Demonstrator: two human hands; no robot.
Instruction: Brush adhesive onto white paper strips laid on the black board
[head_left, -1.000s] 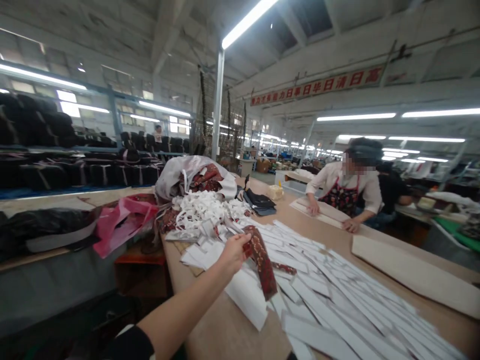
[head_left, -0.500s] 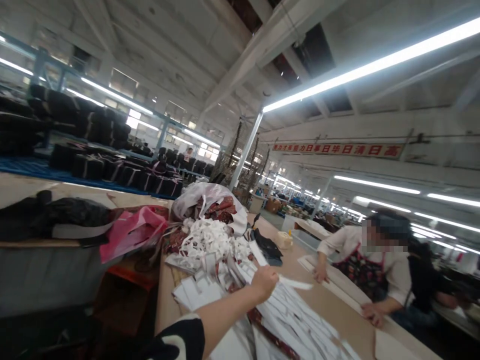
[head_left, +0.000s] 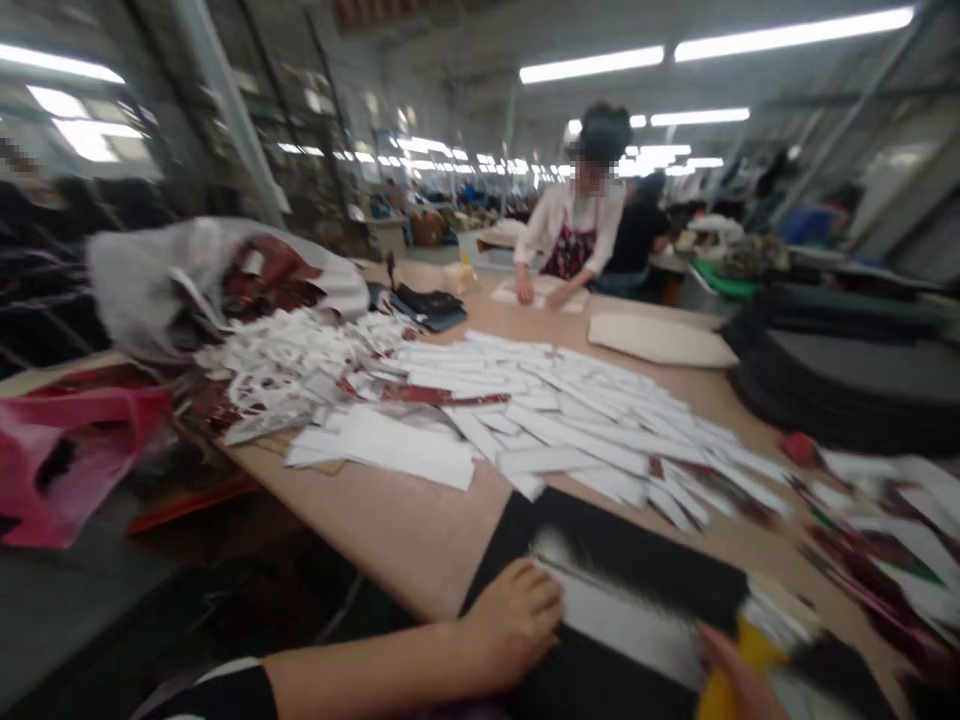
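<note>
In the head view, two hands show at the lower edge. The left hand (head_left: 517, 622), at 6 o'clock, lies palm down with its fingers bent. Its fingertips touch the near end of one white strip (head_left: 626, 622), but motion blur hides whether it pinches the strip or only presses on it. The right hand (head_left: 742, 680), at 5 o'clock, is cut off by the frame, and I cannot tell whether it is clenched or loose. One yellow thing (head_left: 716, 692), too blurred to name, sits just beside it.

The strip lies across one black mat (head_left: 637, 555) on the near edge of the tabletop (head_left: 397, 520). Beyond the mat, toward 12 o'clock, a wide spread of white paper strips (head_left: 570, 420) covers the tabletop, too many to count, with a few dark red patterned pieces among them. At 10 o'clock lies one white plastic bag (head_left: 150, 280) with red cloth inside. One pink bag (head_left: 67, 450) hangs off the edge at 9 o'clock. One pale board (head_left: 660, 340) lies at 1 o'clock, and one stack of dark sheets (head_left: 847, 380) at 3 o'clock. Two other people stand at the far end, at 12 o'clock. One wears a white top (head_left: 574, 215), with both hands on the tabletop, and one in dark clothes (head_left: 637, 235) is just behind.
</note>
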